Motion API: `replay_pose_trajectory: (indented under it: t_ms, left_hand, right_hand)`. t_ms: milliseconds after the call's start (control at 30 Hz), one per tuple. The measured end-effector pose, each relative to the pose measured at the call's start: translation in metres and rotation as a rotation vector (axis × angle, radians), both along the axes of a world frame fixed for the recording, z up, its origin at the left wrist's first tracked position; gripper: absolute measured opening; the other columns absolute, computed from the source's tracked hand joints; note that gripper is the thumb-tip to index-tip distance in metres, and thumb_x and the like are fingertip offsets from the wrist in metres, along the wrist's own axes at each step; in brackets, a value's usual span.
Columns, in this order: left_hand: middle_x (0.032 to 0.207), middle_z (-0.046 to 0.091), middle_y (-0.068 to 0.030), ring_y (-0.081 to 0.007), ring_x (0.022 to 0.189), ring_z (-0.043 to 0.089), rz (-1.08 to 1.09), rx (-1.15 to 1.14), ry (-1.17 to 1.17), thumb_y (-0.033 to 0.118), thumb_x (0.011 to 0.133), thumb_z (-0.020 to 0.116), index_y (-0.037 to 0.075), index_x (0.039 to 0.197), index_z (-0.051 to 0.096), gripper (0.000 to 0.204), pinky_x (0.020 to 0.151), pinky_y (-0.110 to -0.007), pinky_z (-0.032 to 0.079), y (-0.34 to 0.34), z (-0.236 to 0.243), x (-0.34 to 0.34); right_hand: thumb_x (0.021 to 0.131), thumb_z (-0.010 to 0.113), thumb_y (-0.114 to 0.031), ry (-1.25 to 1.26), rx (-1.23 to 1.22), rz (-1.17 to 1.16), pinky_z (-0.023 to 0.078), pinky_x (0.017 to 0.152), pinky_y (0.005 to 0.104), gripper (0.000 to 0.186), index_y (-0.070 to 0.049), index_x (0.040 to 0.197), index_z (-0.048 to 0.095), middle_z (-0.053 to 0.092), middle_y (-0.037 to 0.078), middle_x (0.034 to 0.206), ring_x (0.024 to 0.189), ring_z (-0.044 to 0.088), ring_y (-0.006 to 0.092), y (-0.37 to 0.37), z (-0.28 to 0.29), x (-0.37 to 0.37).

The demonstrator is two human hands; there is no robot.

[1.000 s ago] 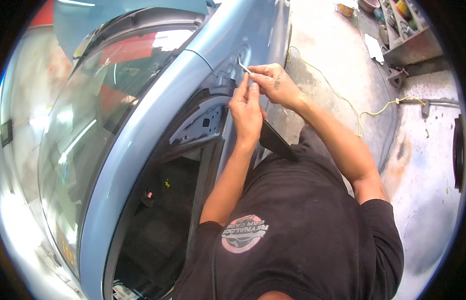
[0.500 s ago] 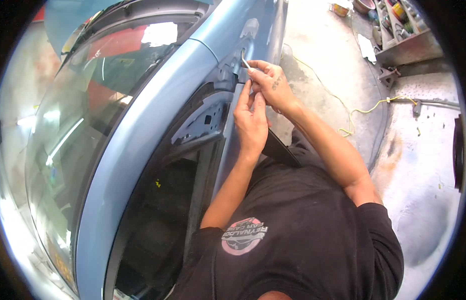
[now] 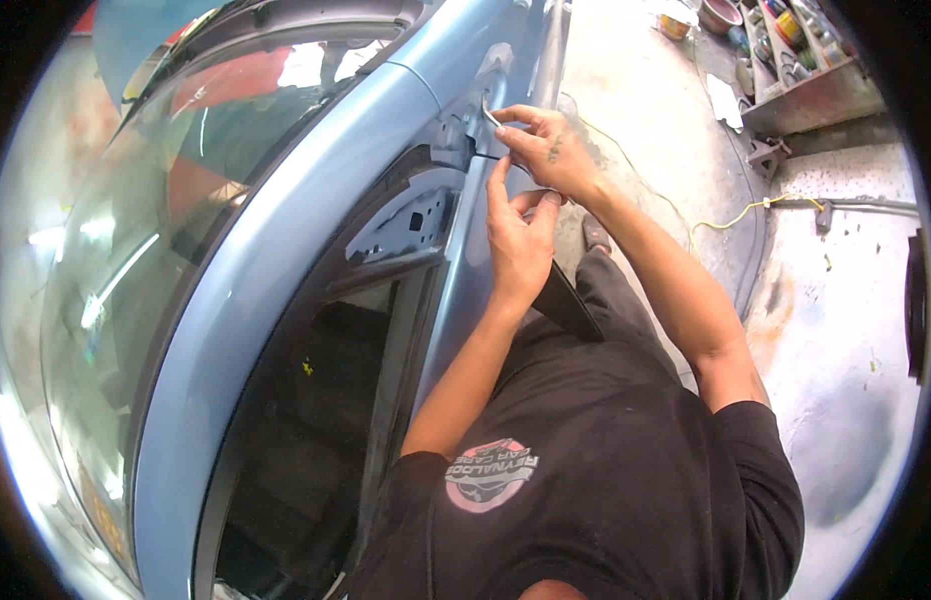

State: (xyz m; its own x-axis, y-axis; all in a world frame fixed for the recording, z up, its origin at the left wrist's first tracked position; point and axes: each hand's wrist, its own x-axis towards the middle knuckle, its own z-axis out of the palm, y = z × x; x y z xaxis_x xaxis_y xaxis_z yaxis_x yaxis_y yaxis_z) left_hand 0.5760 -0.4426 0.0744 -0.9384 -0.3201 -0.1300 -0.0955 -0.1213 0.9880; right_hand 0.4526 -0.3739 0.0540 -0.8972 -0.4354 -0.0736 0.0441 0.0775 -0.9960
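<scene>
My right hand [image 3: 554, 150] is closed in a pinch on a thin, pale, bent strip [image 3: 491, 113], whose far end meets the blue car body [image 3: 456, 60] by a light grey patch [image 3: 499, 60]. Just below it, my left hand [image 3: 521, 240] is curled beside the door edge, its index finger pointing up and its thumb bent in toward the right hand. What lies between the left fingers is hidden. A flat black piece [image 3: 566, 303] juts out from behind the left wrist toward my shirt; I cannot tell whether the hand holds it.
On my left are the windshield [image 3: 136, 260], the blue roof pillar [image 3: 221, 280] and the dark door window [image 3: 316, 400]. A yellow cord [image 3: 726, 217] crosses the floor on the right. Bottles and cans stand on a metal shelf [image 3: 826, 95] at the far right.
My left hand has shifted slightly right and its thumb has spread from the index finger. The right hand still pinches the strip, close to the same place. My view has shifted a little.
</scene>
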Motion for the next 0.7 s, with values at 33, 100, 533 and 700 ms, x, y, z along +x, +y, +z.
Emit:
replay_pose_trajectory:
  t_ms: [33,100,533,700]
  left_hand:
    - [0.097,0.073,-0.0147,-0.0091,0.059,0.057,0.008,0.013,-0.019,0.012,0.096,0.068,-0.001,0.153,0.026,0.073,0.046,-0.023,0.04,0.001,0.002,-0.001]
    - [0.097,0.073,-0.0144,-0.0088,0.06,0.058,0.026,0.042,-0.062,0.01,0.096,0.068,-0.001,0.154,0.025,0.073,0.046,-0.022,0.04,0.003,0.009,-0.003]
    - [0.093,0.074,-0.0115,-0.0068,0.059,0.056,-0.006,0.089,-0.051,0.005,0.094,0.066,-0.003,0.154,0.027,0.072,0.048,-0.022,0.04,0.003,0.009,-0.014]
    - [0.09,0.072,-0.0081,-0.0056,0.058,0.054,-0.004,0.058,-0.062,0.003,0.093,0.065,-0.004,0.154,0.03,0.071,0.047,-0.022,0.039,0.004,0.011,-0.017]
  right_hand:
    - [0.097,0.066,-0.022,-0.005,-0.031,-0.001,0.032,0.048,0.0232,0.037,0.001,0.127,0.066,0.053,-0.005,0.069,0.057,0.044,0.0033,-0.001,-0.003,0.0]
    - [0.097,0.066,-0.021,-0.016,-0.034,0.003,0.033,0.048,0.0228,0.038,0.001,0.128,0.066,0.054,-0.005,0.069,0.058,0.045,0.0034,-0.001,-0.001,0.0]
    - [0.097,0.066,-0.021,0.024,0.038,0.051,0.046,0.059,0.0235,0.038,0.001,0.128,0.068,0.064,0.001,0.078,0.067,0.055,0.0058,0.01,0.007,-0.013]
    - [0.098,0.065,-0.019,0.067,0.003,0.066,0.051,0.066,0.026,0.038,0.003,0.128,0.068,0.069,0.003,0.084,0.074,0.059,0.0084,0.012,0.004,-0.012]
